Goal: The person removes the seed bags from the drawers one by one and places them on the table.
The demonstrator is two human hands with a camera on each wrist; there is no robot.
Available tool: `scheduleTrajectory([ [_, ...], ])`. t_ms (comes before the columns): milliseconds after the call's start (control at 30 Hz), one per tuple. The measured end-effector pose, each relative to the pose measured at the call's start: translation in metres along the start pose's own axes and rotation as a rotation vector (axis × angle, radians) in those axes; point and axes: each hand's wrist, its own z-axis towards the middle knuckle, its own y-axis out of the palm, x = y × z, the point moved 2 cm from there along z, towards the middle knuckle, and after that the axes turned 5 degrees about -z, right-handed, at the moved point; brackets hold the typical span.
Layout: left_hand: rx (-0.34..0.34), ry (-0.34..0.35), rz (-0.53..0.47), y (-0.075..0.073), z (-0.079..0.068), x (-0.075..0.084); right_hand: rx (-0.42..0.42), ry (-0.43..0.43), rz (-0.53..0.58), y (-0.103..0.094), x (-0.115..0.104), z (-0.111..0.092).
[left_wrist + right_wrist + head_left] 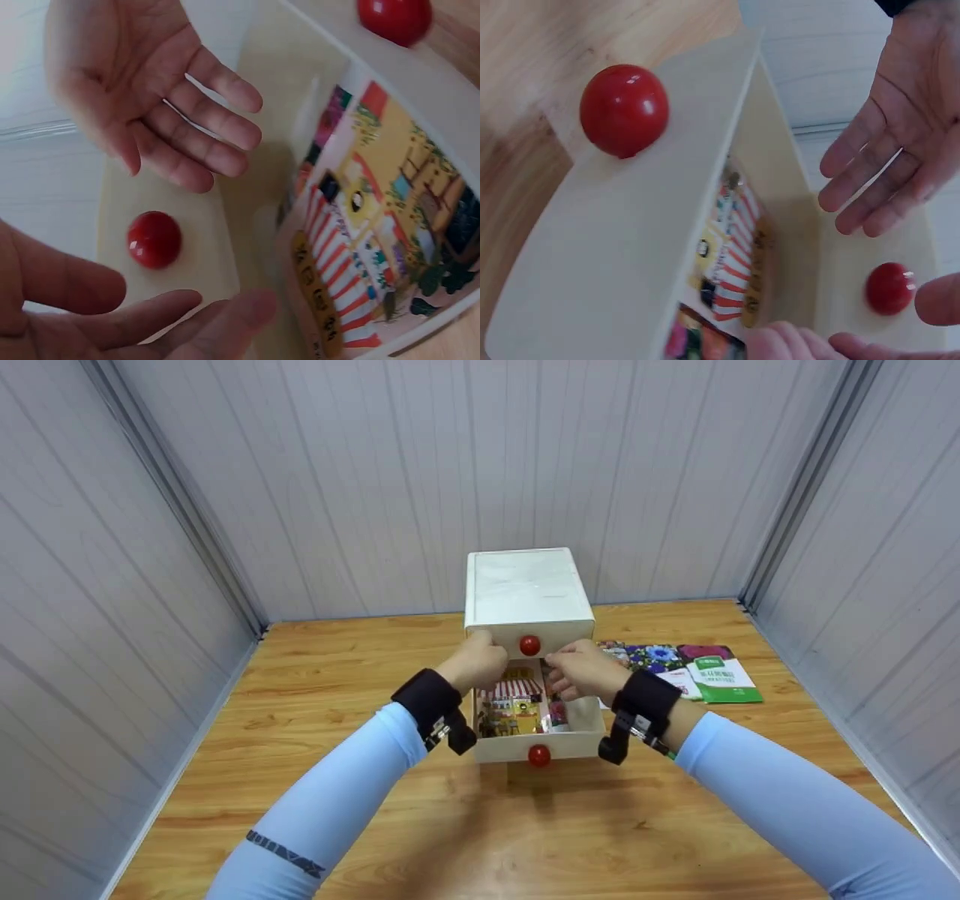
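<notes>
A small white drawer cabinet [525,585] has its lower drawer [585,720] pulled out. Inside, a colourful picture packet [517,705] with a red-and-white striped awning lies at the left, and a narrower flowery packet [556,712] lies beside it. My left hand [476,661] hovers over the drawer's left side, fingers loosely bent and holding nothing. Over the right side is my right hand [586,669]; its fingers look relaxed in the left wrist view, with nothing in them. The upper drawer's red knob [529,645] is between both hands, touched by neither.
Several flowery packets [660,656] and a green-and-white packet [724,679] lie on the wooden table [337,720] right of the cabinet. Another red knob [538,755] sticks out from the lower drawer's front. Pale panel walls [360,487] stand behind and at both sides.
</notes>
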Motion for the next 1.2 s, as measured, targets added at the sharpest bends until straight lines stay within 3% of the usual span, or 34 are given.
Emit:
scheduleTrajectory([
  [167,-0.105,-0.028,0.154,0.01,0.002,-0.008,-0.062,0.066,-0.003,0.008,0.006,0.009],
  [400,-0.132,-0.015,0.325,0.015,0.002,-0.012,-0.144,0.085,0.019,0.013,0.01,0.01],
  [600,-0.181,-0.018,0.368,0.019,0.006,-0.016,-0.171,0.091,-0.047,0.018,0.007,0.01],
  [767,-0.229,-0.048,0.438,0.026,0.01,-0.019,-0.166,0.112,-0.034,0.021,0.005,0.01],
  [967,-0.232,0.005,0.567,0.03,0.013,-0.02,-0.126,0.117,-0.001,0.022,0.007,0.011],
  [1067,-0.221,0.026,0.566,0.029,0.011,-0.022,-0.116,0.12,0.007,0.024,0.009,0.013],
  [1200,-0.211,0.004,0.533,0.029,0.01,-0.023,-0.112,0.132,-0.015,0.027,0.013,0.016],
])
